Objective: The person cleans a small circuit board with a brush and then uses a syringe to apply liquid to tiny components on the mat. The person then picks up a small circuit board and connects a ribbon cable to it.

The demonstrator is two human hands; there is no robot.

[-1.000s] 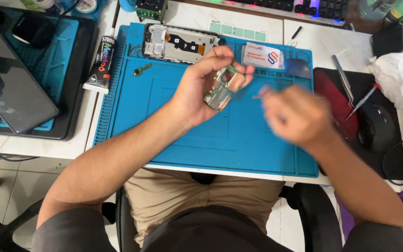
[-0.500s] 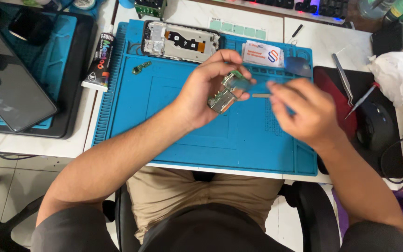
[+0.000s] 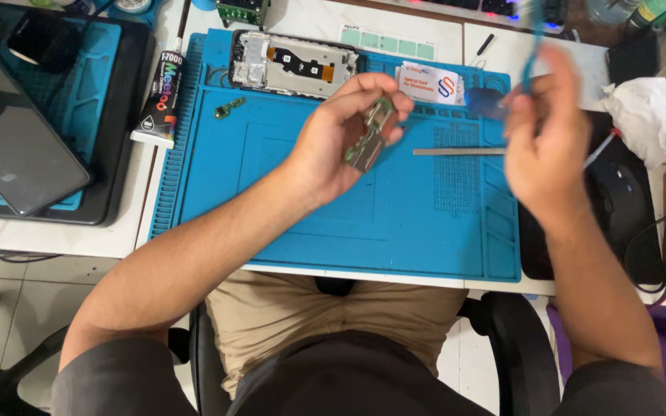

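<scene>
Left hand [image 3: 341,142] raised over blue repair mat [image 3: 310,208], fingers curled, pinching small green circuit board [image 3: 370,135]. Right hand [image 3: 545,146] blurred, fingers closed on thin blue tool [image 3: 535,35]. Metal spudger [image 3: 460,152] flat on mat between hands. Phone frame [image 3: 294,65] at mat's far edge.

Left hand [image 3: 341,139]: raised, palm up, fingers curled, pinching.
Left forearm: bare, angled up and to the right.
Right hand [image 3: 545,135]: lifted, blurred, apparently pinching upward.
</scene>
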